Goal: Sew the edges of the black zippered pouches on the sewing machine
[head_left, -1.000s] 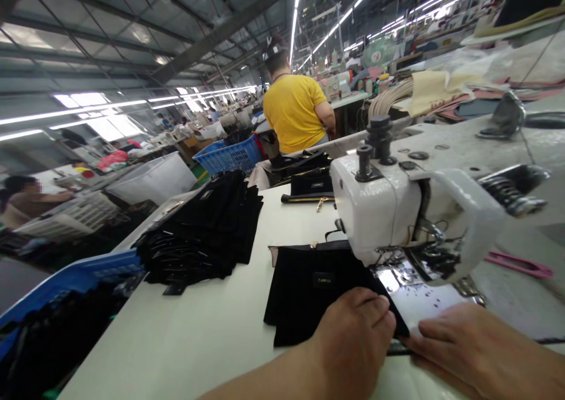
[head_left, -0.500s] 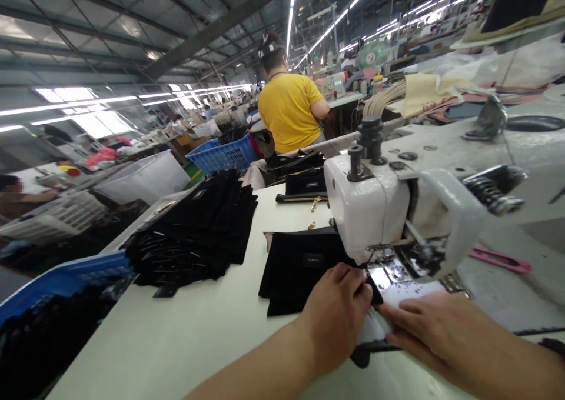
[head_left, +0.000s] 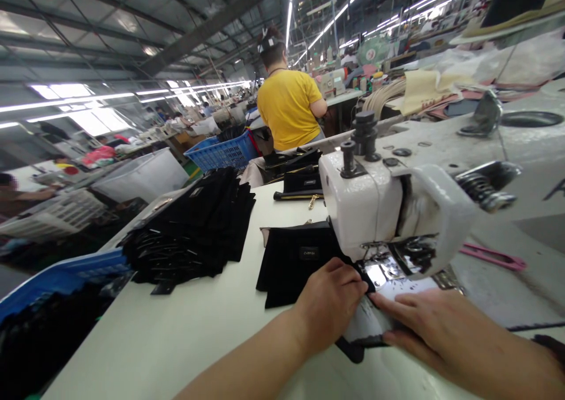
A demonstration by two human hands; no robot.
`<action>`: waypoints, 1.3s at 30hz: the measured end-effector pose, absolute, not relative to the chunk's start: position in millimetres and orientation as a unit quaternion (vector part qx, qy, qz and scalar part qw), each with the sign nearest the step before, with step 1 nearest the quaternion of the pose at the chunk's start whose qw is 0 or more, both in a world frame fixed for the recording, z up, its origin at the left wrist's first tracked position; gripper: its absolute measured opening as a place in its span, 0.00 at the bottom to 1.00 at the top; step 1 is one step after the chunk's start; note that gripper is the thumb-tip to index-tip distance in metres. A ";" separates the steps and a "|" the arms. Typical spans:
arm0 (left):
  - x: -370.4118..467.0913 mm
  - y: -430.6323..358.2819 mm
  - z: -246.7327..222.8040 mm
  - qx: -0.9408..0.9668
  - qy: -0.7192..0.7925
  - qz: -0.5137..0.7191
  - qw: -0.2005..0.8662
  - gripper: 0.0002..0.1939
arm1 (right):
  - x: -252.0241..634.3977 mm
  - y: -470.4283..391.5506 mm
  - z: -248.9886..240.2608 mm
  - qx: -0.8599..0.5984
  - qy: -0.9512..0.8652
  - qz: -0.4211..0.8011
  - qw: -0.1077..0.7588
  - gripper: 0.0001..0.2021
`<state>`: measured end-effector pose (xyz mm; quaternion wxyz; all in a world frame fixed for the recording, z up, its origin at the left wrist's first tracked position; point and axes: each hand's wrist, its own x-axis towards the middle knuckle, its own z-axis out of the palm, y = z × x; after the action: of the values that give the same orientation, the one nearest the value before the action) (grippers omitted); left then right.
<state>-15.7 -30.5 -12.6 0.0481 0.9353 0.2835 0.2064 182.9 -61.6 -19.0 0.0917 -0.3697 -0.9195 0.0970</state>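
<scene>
A black fabric piece [head_left: 286, 265] with a small label lies on the table, its right edge by the needle area of a white sewing machine [head_left: 359, 203]. My left hand [head_left: 333, 300] has its fingers curled and pressed together on the near right corner of this fabric. Opposite it, my right hand [head_left: 435, 320] lies low over the machine bed, fingers stretched, the index fingertip touching the fabric's edge. A lit metal plate [head_left: 376, 275] shows just beyond my fingertips. The needle itself is hard to make out. White material and a black strip lie below both hands.
Left on the table [head_left: 176, 335] is a thick stack of black fabric pieces [head_left: 189, 229]. Blue baskets [head_left: 66, 270] stand beside and behind it. A gold zipper pull [head_left: 312, 202] and pink thread snips [head_left: 494, 256] lie near the machine. A person in yellow [head_left: 289, 109] sits ahead.
The whole view has shifted slightly. My right fingertips and the fabric's near corner have moved a little closer to the machine's needle area. My left hand keeps its hold.
</scene>
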 end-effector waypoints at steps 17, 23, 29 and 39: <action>-7.5 -18.6 -14.8 0.888 0.392 0.234 0.057 0.04 | 182.7 -59.9 -23.9 -0.367 -0.919 0.052 0.133 0.20; -7.1 -17.0 -15.3 0.893 0.396 0.206 0.059 0.05 | 182.5 -60.9 -25.1 -0.369 -0.919 0.047 0.130 0.20; -16.9 -14.5 -3.6 0.945 0.321 0.057 0.028 0.06 | 183.7 -60.0 -24.1 -0.362 -0.919 0.067 0.137 0.15; -29.7 -38.6 34.7 0.955 0.291 0.037 0.040 0.13 | 182.9 -62.8 -22.6 -0.292 -0.944 -0.024 0.153 0.09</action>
<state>-29.7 -38.6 34.7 0.0397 0.9553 0.2906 0.0373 182.9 -62.8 -22.6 0.1529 -0.2918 -0.9439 -0.0238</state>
